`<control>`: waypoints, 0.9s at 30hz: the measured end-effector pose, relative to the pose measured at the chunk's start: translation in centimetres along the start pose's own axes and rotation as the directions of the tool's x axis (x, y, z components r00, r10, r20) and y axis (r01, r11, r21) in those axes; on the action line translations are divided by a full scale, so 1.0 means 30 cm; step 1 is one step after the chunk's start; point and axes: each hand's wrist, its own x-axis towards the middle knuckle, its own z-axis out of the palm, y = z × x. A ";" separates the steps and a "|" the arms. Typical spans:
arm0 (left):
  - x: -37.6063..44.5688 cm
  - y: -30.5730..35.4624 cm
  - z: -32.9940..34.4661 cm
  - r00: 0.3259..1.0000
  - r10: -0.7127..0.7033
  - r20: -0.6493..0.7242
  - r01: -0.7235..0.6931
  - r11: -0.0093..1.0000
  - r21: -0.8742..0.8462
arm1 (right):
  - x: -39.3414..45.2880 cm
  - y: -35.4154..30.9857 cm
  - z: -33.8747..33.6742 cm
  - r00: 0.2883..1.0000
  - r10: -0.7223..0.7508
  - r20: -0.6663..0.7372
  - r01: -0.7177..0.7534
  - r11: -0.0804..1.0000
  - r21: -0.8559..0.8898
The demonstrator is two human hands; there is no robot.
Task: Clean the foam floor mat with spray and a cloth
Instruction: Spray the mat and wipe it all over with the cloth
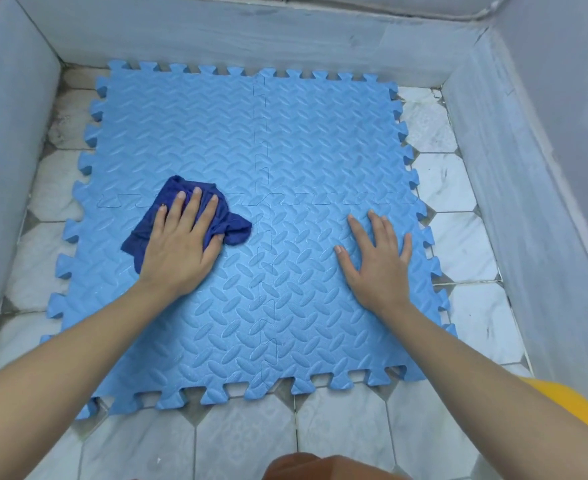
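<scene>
Head view: left hand [178,244] presses crumpled navy cloth [188,216] flat-fingered onto ridged blue foam mat [251,140]; right hand [379,261] lies spread.

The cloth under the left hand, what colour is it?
Dark blue cloth, seen in the head view.

Brightness: even, bright, cool-toned light across the whole view.
Source: not in view; it seems diffuse and from overhead.
Shadows: soft and short, a faint one under the left hand [178,244] and at the near edge of the foam mat [285,140].
Glare: mild sheen on the white floor tiles [458,237] at the right.
Focus: mat texture crisp in the middle; forearms at the near corners softer.
Distortion: wide-angle bending; the grey walls [527,202] lean outward at the edges.
</scene>
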 end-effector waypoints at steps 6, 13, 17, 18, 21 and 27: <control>0.001 -0.007 -0.004 1.000 0.014 -0.015 -0.015 1.000 -0.020 | 0.000 -0.008 0.002 1.000 -0.005 -0.011 0.005 1.000 -0.007; 0.153 0.038 -0.021 0.943 -0.333 0.007 0.330 0.931 -0.159 | 0.108 -0.130 -0.028 0.991 0.130 -0.045 -0.120 0.979 0.167; 0.145 0.054 -0.015 0.999 0.031 0.018 -0.030 0.996 -0.082 | 0.175 -0.171 0.006 0.992 -0.108 -0.061 0.118 0.976 0.181; 0.144 0.030 -0.013 0.994 0.107 0.020 -0.106 0.993 -0.058 | 0.180 -0.162 0.016 0.992 -0.119 -0.037 0.124 0.978 0.166; 0.185 -0.036 -0.004 0.999 0.021 -0.040 -0.023 0.998 -0.053 | 0.187 -0.146 0.031 0.996 -0.090 0.001 0.090 0.993 0.082; 0.207 -0.044 0.005 0.996 -0.020 -0.085 0.017 0.999 -0.037 | 0.193 -0.145 0.039 0.997 -0.071 0.019 0.071 0.997 0.036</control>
